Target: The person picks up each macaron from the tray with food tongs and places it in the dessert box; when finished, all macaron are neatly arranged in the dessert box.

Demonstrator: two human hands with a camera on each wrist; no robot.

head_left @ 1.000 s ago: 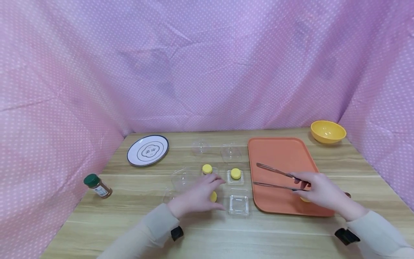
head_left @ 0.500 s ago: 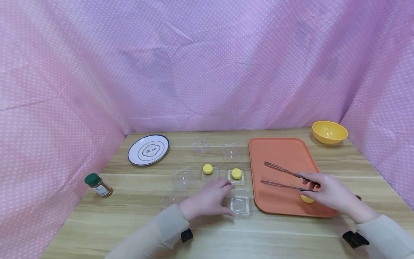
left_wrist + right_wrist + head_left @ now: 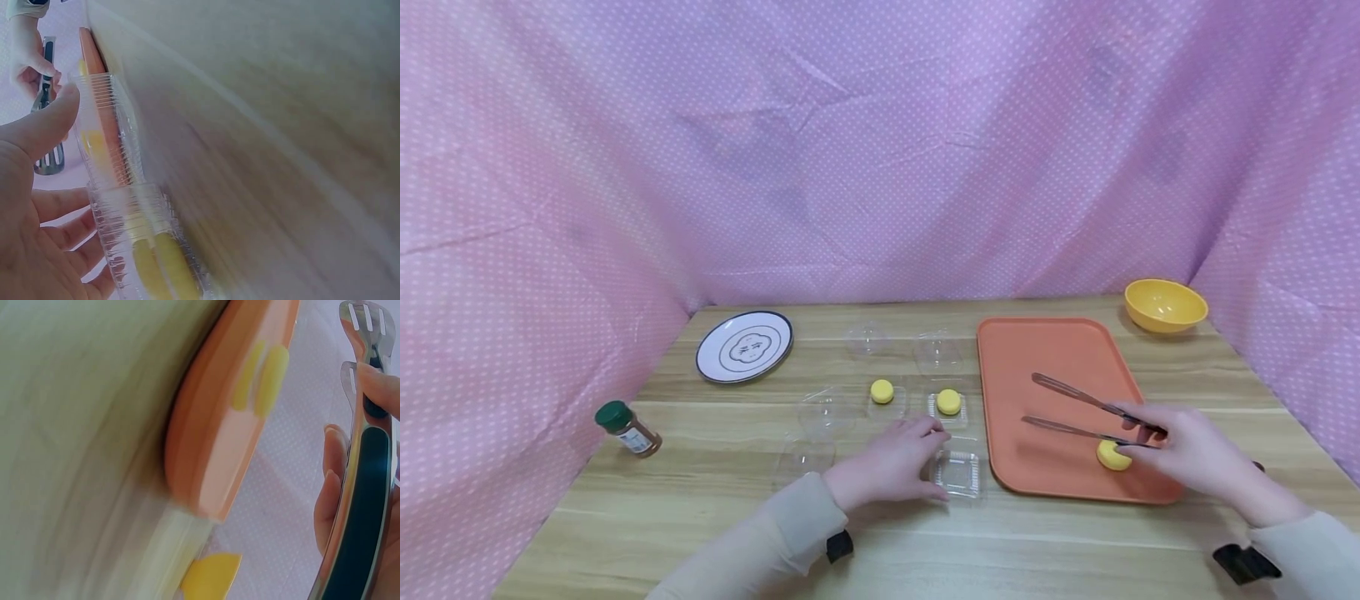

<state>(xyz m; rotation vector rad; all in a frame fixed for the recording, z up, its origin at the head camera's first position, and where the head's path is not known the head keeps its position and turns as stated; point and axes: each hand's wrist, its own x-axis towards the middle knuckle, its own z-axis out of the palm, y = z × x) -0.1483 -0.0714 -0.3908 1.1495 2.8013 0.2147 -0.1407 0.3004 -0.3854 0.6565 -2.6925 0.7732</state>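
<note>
My left hand [image 3: 891, 462] is beside a clear plastic box [image 3: 957, 475], thumb and fingertips near opposite edges of its ribbed base; whether they press on it, I cannot tell. In the left wrist view the fingers lie fairly straight along the box [image 3: 103, 131]. My right hand [image 3: 1183, 446] grips metal tongs [image 3: 1078, 395] with dark handles, their arms spread apart over the orange tray [image 3: 1037, 342]. On the tray, below the tongs, sits a yellow macaron [image 3: 1111, 456]. Two more macarons, one farther left [image 3: 882, 392] and one nearer the tray [image 3: 949, 402], sit in clear boxes.
Clear lids [image 3: 937, 354] spread behind and left of the boxes. A blue-rimmed white plate [image 3: 715, 354] lies back left, with a green-capped jar [image 3: 628, 429] in front. A yellow bowl [image 3: 1165, 307] stands back right. Pink dotted cloth [image 3: 880, 167] hangs around the table [image 3: 700, 517].
My left hand has moved right, from over a macaron to the box without one. My right hand has drawn the tongs rightward, uncovering the macaron on the tray.
</note>
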